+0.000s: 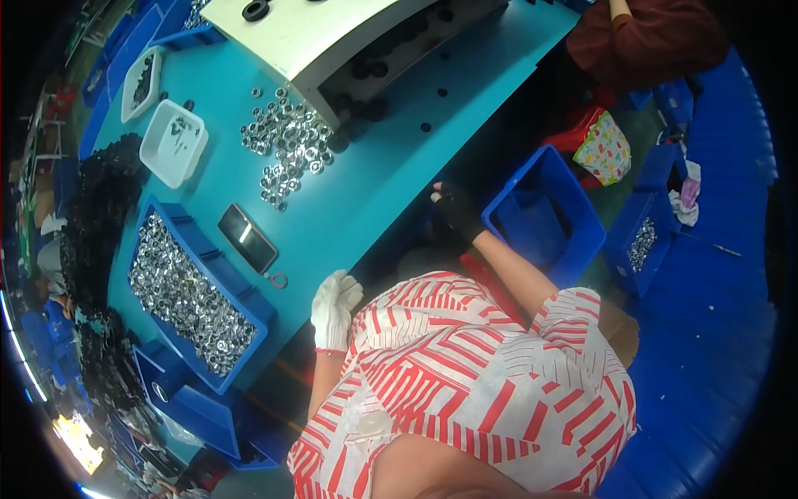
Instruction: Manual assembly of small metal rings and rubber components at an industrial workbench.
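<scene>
Fingers (347,283) of the white-gloved left hand (334,311) lie loosely curled, holding nothing, on the teal table (374,175) edge at centre. Right hand (455,209), dark-gloved, grips that edge beside the blue bin (582,218). Left of frame: tray of metal rings (187,295), then a phone (247,237).

a flat teal work table (399,158) fills the upper middle of the view. a pale cream slanted machine housing (307,33) stands at its far end. the floor (715,333) on the right is blue. a small red plastic stool (573,133) stands beside the table on that side, near a flowered fabric bag (604,150). stacked blue plastic crates (108,58) line the left side. bright light (79,437) shows at the lower left rim.
</scene>
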A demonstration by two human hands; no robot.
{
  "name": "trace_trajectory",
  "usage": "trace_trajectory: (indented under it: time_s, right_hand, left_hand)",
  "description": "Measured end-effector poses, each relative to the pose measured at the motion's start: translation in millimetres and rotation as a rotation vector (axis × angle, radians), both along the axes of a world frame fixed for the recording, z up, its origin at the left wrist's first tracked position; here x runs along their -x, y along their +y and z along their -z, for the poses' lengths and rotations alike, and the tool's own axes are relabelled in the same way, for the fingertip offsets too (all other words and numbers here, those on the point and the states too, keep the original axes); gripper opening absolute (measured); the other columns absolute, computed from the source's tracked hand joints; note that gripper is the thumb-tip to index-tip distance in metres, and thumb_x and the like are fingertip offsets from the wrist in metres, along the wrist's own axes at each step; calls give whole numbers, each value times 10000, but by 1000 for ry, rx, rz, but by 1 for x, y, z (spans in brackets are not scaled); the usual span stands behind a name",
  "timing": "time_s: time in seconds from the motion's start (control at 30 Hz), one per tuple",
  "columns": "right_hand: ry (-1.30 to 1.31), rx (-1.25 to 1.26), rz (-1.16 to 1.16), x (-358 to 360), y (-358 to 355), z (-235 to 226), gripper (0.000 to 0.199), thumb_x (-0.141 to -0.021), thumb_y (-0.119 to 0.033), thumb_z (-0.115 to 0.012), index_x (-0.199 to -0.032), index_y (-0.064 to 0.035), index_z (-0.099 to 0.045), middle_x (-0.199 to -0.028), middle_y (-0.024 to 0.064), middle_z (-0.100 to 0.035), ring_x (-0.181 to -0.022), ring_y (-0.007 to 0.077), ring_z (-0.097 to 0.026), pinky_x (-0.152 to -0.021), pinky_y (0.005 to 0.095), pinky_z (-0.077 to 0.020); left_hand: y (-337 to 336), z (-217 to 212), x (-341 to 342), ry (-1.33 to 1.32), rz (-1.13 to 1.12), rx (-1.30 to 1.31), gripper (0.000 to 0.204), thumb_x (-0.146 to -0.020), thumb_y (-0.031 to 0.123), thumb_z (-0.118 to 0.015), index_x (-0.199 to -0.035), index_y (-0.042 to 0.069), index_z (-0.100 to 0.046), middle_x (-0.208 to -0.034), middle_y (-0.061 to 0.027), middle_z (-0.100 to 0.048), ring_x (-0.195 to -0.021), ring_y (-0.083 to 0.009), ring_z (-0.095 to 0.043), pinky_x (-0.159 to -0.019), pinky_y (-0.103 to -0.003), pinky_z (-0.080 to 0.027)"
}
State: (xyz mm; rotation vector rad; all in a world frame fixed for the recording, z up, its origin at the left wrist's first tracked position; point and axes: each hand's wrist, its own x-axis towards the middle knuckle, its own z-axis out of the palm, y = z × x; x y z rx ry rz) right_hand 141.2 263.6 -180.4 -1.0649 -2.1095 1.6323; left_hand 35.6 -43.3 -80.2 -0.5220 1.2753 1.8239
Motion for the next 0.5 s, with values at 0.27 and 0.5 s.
trace_trajectory:
  time_s: [0.27,0.5]
  right_hand:
    - [-142,-667,-274,110,54,-52,251,-836,-302,-584,-1018,-144,-652,-1024,116,-643,-905,316,-624,-802,428,-496]
    - [-52,-422,-528,173,30,-57,309,-842,-261,-562,-1130,-152,-595,-1102,93,-630,-931,314,-623,-801,416,-492]
  left_hand:
    - [30,-23,-20,-84,-98,-200,287,-896,172,-609,-1019,-64,-502,-737,-24,-383,-657,-121,-379,-563,-251,-342]
    - [28,-17,-33,-72,-233,-292,291,-895,156,-604,-1025,-82,-497,-745,-26,-384,-660,-118,-376,-569,-246,-338]
